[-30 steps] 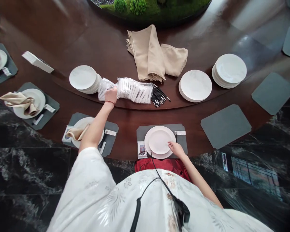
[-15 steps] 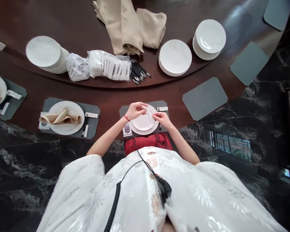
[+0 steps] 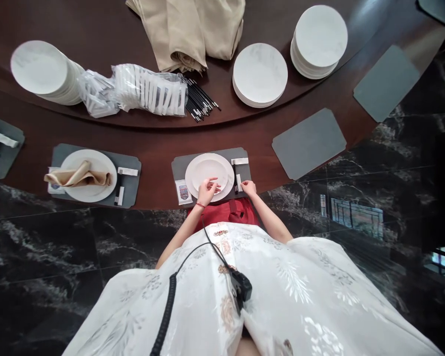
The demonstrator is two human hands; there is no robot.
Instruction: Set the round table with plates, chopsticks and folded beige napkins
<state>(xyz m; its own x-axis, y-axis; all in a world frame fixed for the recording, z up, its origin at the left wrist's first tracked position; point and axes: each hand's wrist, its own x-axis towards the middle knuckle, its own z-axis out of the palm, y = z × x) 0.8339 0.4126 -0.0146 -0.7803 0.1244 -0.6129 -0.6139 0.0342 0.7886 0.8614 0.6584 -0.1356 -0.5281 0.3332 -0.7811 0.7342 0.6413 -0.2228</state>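
A small white plate (image 3: pixel 207 170) sits on a larger white plate (image 3: pixel 188 179), both on a grey place mat (image 3: pixel 178 168) at the wooden table's edge. My left hand (image 3: pixel 206 192) hovers over the front of the small plate, fingers curled and holding nothing I can see. My right hand (image 3: pixel 248 187) rests at the mat's front right corner, next to a white paper strip (image 3: pixel 239 182) and a dark chopstick (image 3: pixel 235 180). Another white packet (image 3: pixel 239 161) lies at the mat's back right. A small printed card (image 3: pixel 183 192) lies left of the plates.
A raised dark wood turntable holds plate stacks (image 3: pixel 321 42), beige napkins (image 3: pixel 178 34), bagged white packets (image 3: pixel 148 91) and loose black chopsticks (image 3: pixel 200 99). A neighbouring setting (image 3: pixel 85 175) stands left, bare grey mats (image 3: pixel 308 143) right. Black marble floor lies below.
My hands have parted: the right moved off the plate to the mat's right edge, and the left dropped lower over the plate. The white item they held over the plate no longer shows there.
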